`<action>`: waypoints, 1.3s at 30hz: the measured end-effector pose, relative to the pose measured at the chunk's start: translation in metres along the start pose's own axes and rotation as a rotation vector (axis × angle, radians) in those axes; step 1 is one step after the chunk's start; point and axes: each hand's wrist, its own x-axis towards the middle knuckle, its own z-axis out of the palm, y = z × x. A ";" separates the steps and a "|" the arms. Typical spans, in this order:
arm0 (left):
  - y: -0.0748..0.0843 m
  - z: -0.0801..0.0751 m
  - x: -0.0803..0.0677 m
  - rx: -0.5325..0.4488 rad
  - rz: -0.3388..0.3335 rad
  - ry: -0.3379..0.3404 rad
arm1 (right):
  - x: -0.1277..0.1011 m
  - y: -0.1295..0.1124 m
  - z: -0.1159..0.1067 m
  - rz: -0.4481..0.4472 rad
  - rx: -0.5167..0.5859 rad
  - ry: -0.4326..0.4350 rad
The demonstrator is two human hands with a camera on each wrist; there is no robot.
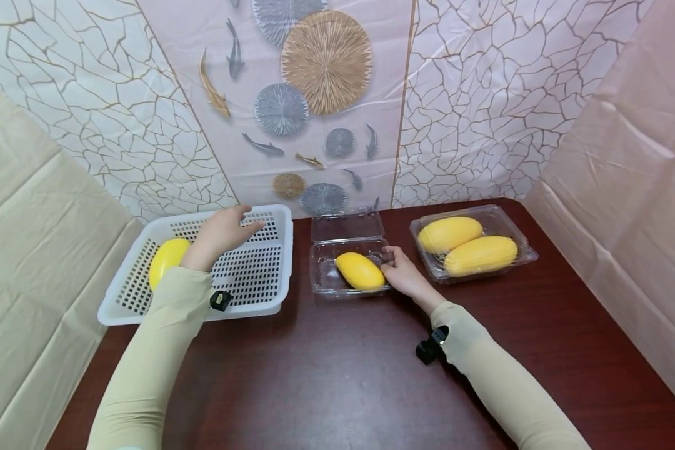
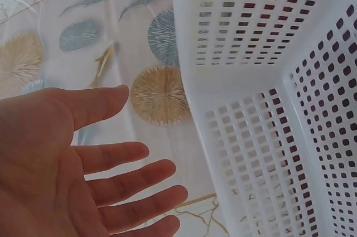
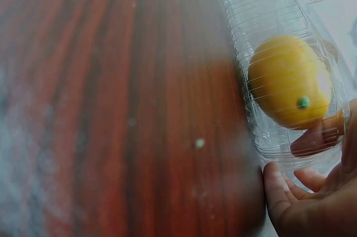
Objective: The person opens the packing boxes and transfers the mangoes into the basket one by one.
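Observation:
My left hand [image 1: 218, 232] hovers over the white perforated plastic basket [image 1: 285, 269], fingers spread and holding nothing. In the left wrist view the palm [image 2: 39, 159] faces the camera beside the basket's wall [image 2: 195, 89]. One smooth yellow mango-like fruit [image 1: 165, 259] lies in the basket, partly hidden by my left arm. At the table's middle, my right hand [image 1: 406, 275] grips the right side of an open clear plastic clamshell box [image 1: 322, 275]. Inside that box rests another mango-like fruit [image 1: 360, 271]; its green stem tip [image 3: 303, 102] shows through the ribbed plastic in the right wrist view.
A second clear box [image 1: 509, 219] stands at the right back, with two yellow fruits [image 1: 480, 255] inside. The hinged lid [image 1: 347, 226] of the middle box leans back toward the patterned cloth wall [image 1: 326, 150]. Dark red-brown wood tabletop [image 1: 326, 375] stretches across the front.

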 end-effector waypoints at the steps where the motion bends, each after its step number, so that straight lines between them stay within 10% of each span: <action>1: 0.001 0.000 -0.001 -0.002 0.001 0.000 | 0.000 0.000 0.000 0.001 0.000 -0.001; 39: 0.043 0.025 -0.014 -0.056 0.166 -0.044 | 0.002 0.002 0.000 -0.026 0.005 0.013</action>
